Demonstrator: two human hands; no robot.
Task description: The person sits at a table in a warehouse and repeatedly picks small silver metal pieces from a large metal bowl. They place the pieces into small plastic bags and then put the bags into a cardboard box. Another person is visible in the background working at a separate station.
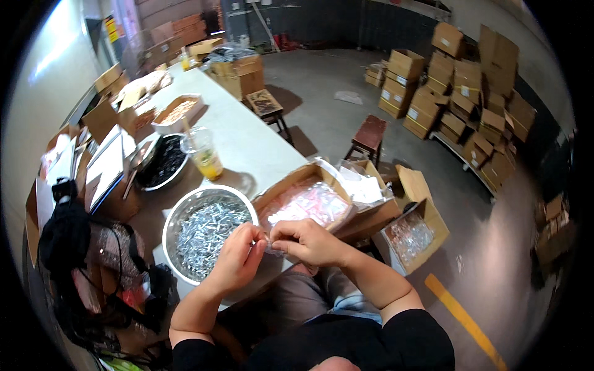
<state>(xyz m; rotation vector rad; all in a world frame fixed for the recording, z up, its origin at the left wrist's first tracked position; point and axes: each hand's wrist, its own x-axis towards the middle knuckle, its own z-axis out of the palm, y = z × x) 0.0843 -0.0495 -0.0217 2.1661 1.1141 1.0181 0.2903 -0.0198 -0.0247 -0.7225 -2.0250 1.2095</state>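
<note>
My left hand (240, 255) and my right hand (305, 242) are close together at the table's front edge, fingers pinched on a small clear plastic bag (268, 247). The fingers partly cover the bag, and I cannot make out its contents. By my left hand stands a steel bowl (167, 242) full of small silvery metal parts (209, 234), pin- or screw-like. Just beyond my right hand is an open cardboard box (273, 193) holding many small clear bags with pink in them (307, 203).
A plastic drink cup (206, 157) and a bowl of black parts (162, 162) stand farther back on the table (238, 111). A carton of clear bags (409, 238) sits low at right. Bags and wrapped goods (117, 247) crowd the left. Stools (369, 132) and stacked cartons (427, 105) lie beyond.
</note>
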